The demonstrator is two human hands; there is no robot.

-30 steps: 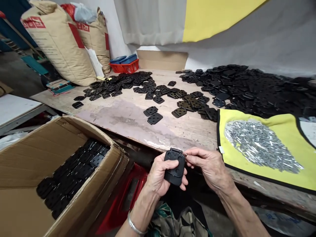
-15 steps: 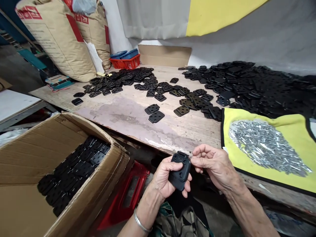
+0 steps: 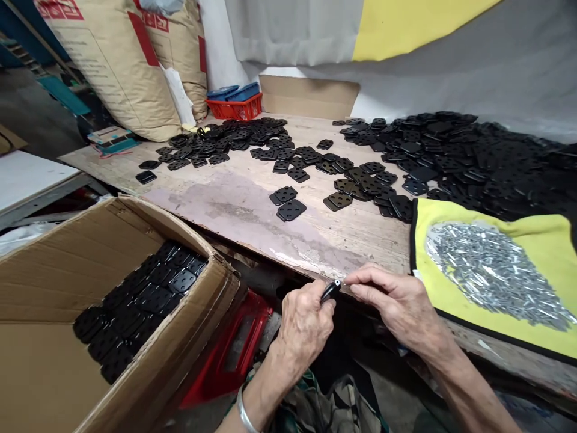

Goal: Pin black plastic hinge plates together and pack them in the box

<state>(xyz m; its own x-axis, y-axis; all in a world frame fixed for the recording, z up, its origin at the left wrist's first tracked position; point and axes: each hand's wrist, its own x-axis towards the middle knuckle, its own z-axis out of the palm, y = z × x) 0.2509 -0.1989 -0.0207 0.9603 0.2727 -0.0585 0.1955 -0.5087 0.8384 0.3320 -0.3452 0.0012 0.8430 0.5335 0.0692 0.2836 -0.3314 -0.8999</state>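
My left hand point(image 3: 301, 322) is closed around a black plate piece point(image 3: 330, 291), held edge-on so that its hinge end with a small pale hole faces right; the rest of it is hidden by the fingers. Just to the right, my right hand point(image 3: 396, 300) pinches a tiny metal pin point(image 3: 345, 282) between thumb and forefinger, its tip close to the hole. Whether the pin touches the piece cannot be made out. A heap of silvery pins point(image 3: 496, 270) lies on a yellow cloth point(image 3: 545, 231) to the right of my hands.
Black plates point(image 3: 478, 159) are piled at the back right and scattered over the wooden table point(image 3: 216, 204). An open cardboard box point(image 3: 180, 337) with stacked plates stands at the left. Behind are a red basket point(image 3: 234, 109), large sacks point(image 3: 112, 66) and a red stool point(image 3: 229, 355).
My left hand has turned the black piece from face-up to edge-on, its back now showing. My right hand stays beside it with the pinch. The view has shifted slightly.
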